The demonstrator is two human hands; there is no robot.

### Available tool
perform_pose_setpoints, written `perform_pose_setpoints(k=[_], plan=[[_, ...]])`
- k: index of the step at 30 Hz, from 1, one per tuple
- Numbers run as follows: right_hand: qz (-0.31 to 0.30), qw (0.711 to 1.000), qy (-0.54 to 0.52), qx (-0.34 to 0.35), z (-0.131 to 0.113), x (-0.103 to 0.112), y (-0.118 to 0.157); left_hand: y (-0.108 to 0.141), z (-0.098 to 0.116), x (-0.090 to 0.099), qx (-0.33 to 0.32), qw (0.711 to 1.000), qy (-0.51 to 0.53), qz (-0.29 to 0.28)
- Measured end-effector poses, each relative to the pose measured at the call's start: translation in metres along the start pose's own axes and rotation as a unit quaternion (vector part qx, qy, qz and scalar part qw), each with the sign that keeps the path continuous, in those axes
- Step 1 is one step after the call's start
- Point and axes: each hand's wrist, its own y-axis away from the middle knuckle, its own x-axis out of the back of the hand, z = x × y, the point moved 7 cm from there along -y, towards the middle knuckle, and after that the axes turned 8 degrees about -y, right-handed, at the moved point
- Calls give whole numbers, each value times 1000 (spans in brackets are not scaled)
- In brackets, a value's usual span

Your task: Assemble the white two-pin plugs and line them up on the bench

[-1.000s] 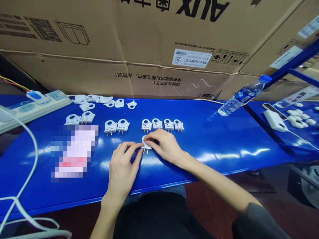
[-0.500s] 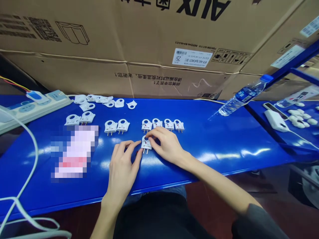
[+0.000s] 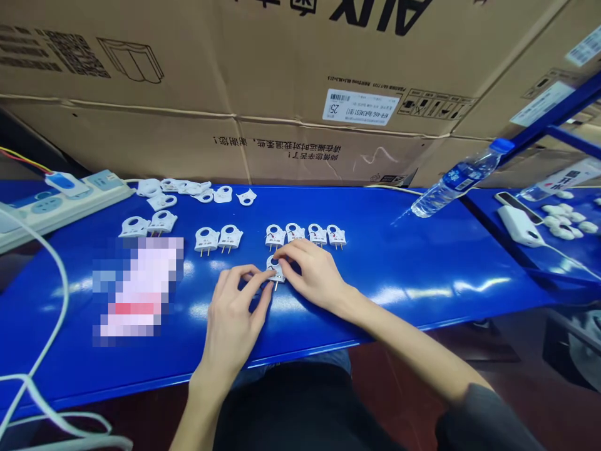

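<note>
A white plug piece with a round hole and metal prongs (image 3: 276, 269) lies on the blue table (image 3: 375, 250), its prongs toward the near edge. My left hand (image 3: 237, 304) pinches its left side with thumb and index finger. My right hand (image 3: 312, 275) grips its upper right side, fingertips by the hole. Just beyond my hands, a row of similar white plugs (image 3: 337, 235) lies on the table. Another pair of plugs (image 3: 230, 237) sits left of that row, with prongs also pointing nearer.
More white pieces (image 3: 223, 194) lie along the back left, near a power strip (image 3: 70, 203). A blurred pink item (image 3: 145, 282) and a white cable (image 3: 61, 319) are at left. A water bottle (image 3: 457, 181) leans at right. Behind stands a large cardboard box (image 3: 282, 75).
The fingertips of my left hand have moved right, onto the plug piece, and now cover part of its face and one prong. My right hand has hardly moved.
</note>
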Motion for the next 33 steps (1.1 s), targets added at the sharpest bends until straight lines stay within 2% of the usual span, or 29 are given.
perform_pose_setpoints(k=[4,10,14,24,33], plan=[[6,1000,1,-7,0,3,0,1,-1,3,11,999,-25,18],[4,1000,16,-8,-1,5,0,3,-14,12,86,991,-59,83],[5,1000,19,-9,-1,5,0,4,-13,14,85,989,-60,106],[7,1000,27,1,-2,3,1,4,-6,7,62,989,-127,54],[-10,999,33,15,-3,-1,1,1,-5,-1,64,989,-136,5]])
